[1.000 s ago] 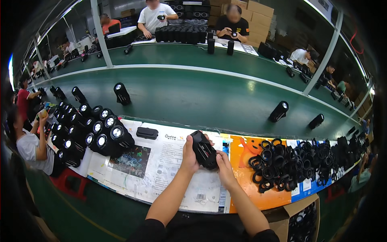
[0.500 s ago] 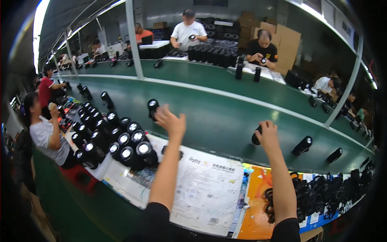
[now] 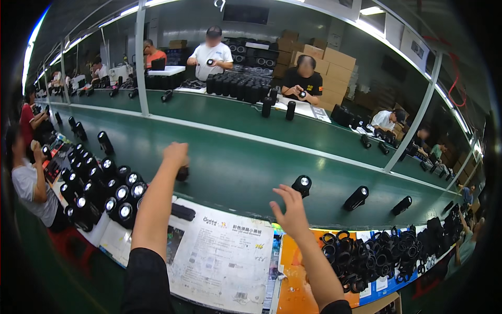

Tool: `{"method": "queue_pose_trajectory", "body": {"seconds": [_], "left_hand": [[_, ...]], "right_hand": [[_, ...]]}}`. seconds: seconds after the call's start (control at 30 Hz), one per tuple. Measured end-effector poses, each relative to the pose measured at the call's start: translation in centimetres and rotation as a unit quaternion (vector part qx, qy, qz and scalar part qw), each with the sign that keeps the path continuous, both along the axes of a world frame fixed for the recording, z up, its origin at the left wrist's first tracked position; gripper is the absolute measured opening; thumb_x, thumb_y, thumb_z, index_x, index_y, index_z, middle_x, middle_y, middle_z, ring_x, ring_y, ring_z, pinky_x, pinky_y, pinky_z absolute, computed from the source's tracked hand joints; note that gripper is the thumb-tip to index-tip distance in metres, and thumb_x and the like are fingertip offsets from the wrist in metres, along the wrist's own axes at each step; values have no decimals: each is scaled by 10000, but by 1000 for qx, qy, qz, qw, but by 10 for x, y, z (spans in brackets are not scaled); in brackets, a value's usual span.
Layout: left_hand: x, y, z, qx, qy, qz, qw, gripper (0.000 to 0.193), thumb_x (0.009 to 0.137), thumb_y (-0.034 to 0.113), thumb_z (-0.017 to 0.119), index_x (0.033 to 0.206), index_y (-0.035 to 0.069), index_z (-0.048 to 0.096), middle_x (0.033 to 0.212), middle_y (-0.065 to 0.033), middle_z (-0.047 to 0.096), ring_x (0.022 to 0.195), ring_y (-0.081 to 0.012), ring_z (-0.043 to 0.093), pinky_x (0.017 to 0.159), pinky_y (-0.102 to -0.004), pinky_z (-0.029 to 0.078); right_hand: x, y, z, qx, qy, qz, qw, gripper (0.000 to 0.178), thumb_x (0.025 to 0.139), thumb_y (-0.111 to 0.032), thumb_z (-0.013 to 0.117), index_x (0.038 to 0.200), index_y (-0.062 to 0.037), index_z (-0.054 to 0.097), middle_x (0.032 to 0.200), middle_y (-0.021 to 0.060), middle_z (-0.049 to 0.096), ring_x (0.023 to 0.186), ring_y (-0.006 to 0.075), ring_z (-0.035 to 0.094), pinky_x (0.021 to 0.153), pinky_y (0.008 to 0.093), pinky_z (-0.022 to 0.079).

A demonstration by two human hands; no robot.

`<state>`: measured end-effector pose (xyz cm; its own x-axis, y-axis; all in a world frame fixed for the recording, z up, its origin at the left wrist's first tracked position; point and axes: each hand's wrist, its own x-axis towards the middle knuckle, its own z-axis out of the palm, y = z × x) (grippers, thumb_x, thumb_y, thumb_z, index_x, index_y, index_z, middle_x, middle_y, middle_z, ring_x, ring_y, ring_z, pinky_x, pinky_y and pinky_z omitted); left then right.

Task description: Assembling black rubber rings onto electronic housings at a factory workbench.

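Two hands out: left hand (image 3: 175, 154) fingers closed over black cylinder (image 3: 182, 174); right hand (image 3: 291, 210) fingers spread, lamp (image 3: 301, 184) just beyond.

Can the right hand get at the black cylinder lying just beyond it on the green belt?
Probably yes. The right hand is open, its fingers spread toward the black cylinder, and only bare green belt shows between them.

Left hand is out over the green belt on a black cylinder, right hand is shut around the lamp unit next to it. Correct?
Not quite. The head view shows the right hand open with fingers spread, just short of the black lamp unit and not gripping it. The left hand is out over the green belt, on a black cylinder.
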<state>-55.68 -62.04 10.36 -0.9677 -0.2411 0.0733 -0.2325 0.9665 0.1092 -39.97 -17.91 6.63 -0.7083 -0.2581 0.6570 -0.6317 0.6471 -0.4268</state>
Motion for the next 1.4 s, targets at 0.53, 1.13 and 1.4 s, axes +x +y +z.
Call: {"method": "queue_pose_trajectory", "body": {"seconds": [0.53, 1.13, 1.4], "left_hand": [[238, 194, -117, 796, 36, -268, 542, 849, 835, 229, 968, 1526, 35, 514, 1301, -138, 718, 1377, -308, 639, 1199, -481, 497], [244, 237, -147, 909, 49, -195, 366, 658, 857, 356, 944, 1326, 47, 602, 1163, -119, 712, 1133, -301, 726, 1085, -495, 590], [251, 237, -144, 906, 57, -198, 371, 580, 899, 323, 905, 1311, 44, 607, 1157, -119, 721, 1114, -284, 734, 1043, -459, 605]], "right_hand": [[125, -39, -95, -286, -305, 114, 901, 1104, 838, -244, 980, 1682, -42, 298, 1297, 224, 707, 1171, 284, 735, 1024, 387, 569], [135, -35, -97, -202, -269, 74, 939, 838, 848, -322, 973, 1468, 79, 578, 1288, 246, 737, 1177, 309, 751, 1017, 392, 585], [142, -44, -85, -179, -229, 57, 955, 773, 862, -317, 961, 1423, 79, 607, 1262, 253, 740, 1156, 334, 761, 981, 395, 598]]}}
